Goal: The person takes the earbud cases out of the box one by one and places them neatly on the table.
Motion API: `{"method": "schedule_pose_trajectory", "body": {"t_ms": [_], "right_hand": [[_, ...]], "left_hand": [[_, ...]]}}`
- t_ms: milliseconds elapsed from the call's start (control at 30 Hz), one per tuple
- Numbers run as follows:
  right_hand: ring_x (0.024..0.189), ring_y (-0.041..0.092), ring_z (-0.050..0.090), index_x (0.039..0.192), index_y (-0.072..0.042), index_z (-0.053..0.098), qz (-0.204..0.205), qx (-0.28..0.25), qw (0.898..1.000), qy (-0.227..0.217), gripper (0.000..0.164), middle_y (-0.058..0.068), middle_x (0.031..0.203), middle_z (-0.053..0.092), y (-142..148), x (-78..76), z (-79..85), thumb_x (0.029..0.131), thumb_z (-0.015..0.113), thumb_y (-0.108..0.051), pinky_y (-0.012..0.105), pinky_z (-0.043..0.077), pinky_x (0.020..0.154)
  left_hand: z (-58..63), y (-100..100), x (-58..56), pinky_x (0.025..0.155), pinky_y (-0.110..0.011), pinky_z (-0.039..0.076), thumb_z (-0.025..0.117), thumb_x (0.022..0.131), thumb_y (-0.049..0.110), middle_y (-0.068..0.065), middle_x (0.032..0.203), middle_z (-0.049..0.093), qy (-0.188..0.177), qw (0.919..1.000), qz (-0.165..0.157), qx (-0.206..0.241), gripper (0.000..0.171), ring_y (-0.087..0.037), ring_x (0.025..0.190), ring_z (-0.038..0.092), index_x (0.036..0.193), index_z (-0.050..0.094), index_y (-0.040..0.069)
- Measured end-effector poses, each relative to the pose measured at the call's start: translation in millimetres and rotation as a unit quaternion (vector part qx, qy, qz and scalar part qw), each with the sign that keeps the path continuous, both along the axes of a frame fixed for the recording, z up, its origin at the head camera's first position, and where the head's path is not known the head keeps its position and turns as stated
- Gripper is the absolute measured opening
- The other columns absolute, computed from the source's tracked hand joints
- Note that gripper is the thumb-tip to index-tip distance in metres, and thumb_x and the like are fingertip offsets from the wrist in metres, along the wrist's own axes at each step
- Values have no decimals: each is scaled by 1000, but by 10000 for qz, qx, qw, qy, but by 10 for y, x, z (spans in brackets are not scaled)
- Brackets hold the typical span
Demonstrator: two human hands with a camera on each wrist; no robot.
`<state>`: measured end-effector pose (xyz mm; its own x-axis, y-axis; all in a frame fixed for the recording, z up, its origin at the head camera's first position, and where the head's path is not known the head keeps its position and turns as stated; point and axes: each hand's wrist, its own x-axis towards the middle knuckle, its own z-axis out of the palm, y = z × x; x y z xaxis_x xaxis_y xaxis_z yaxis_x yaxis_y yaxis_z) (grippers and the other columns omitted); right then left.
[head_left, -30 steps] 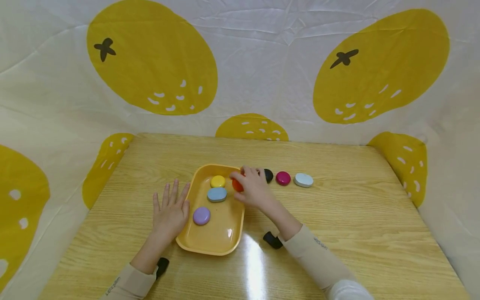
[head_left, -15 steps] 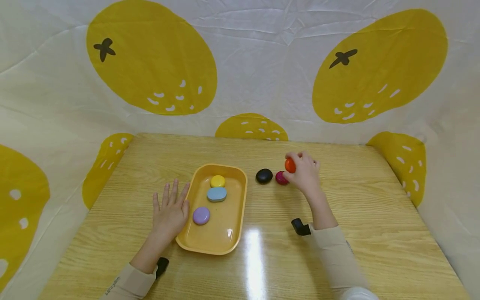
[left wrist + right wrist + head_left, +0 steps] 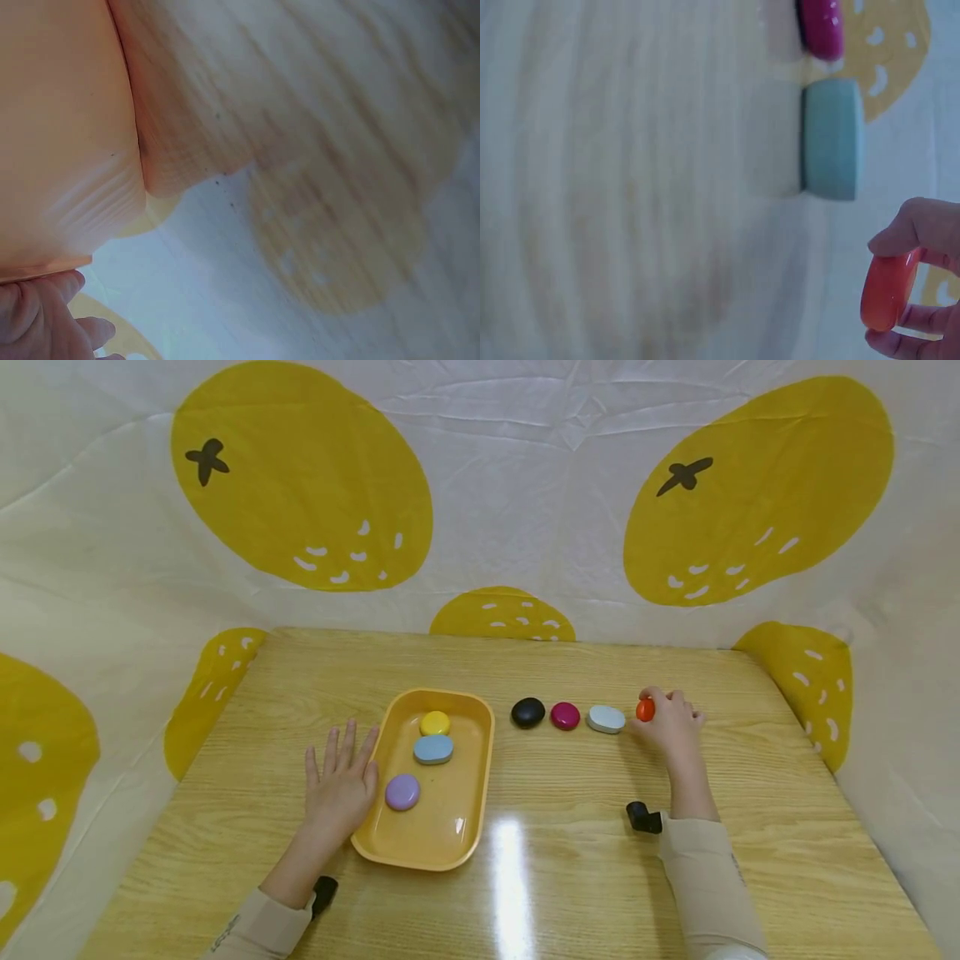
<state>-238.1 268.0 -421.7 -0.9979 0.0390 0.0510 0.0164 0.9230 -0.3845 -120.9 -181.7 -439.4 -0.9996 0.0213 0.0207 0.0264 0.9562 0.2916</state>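
A white cloth with large yellow shapes is hanging behind the wooden surface. On it an orange-yellow tray is lying; the left wrist view is showing its outer wall up close, while only the head view is revealing its contents.

The left hand is spreading straight fingers and gripping nothing, its thumb side touching the tray's rim. The right hand is curling in, pinching a red piece.

Inside the tray, a light blue oblong is lying between a purple disc and a yellow disc. To the tray's right, a pale oblong, a black oval and a magenta disc are forming a row, the magenta in the middle. The red piece is standing just beyond the pale oblong; the right wrist view alone is showing its thick edge, thumb and fingers pressing opposite ends, and a gap separating it from the pale oblong.
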Motion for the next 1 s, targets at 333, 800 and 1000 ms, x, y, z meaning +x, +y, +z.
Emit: {"method": "schedule_pose_trajectory", "body": {"t_ms": [333,800,1000], "right_hand": [[102,55,38,121,-3,45,89,148,9953,-953,44,38,118,34,155,-55,-212,83,60,-22,62,27,81],[104,54,36,126,-3,42,321,45,9908,-1317,45,39,120,30,161,-55,-184,86,55,-20,61,31,81],[115,59,26,139,-9,28,366,-66,9963,-773,64,37,133,21,69,-34,-195,84,58,-20,68,19,90]], "left_hand": [[-8,-1,0,105,-60,-8,28,99,29,-18,152,7,33,10000,24,-1,50,-36,138,-5,147,20,17],[1,3,3,105,-60,-8,28,99,29,-17,152,6,-33,10000,36,13,50,-36,138,-5,147,19,18],[-7,4,3,105,-60,-7,28,99,29,-18,152,7,5,10000,32,4,50,-36,138,-4,147,20,18]]}}
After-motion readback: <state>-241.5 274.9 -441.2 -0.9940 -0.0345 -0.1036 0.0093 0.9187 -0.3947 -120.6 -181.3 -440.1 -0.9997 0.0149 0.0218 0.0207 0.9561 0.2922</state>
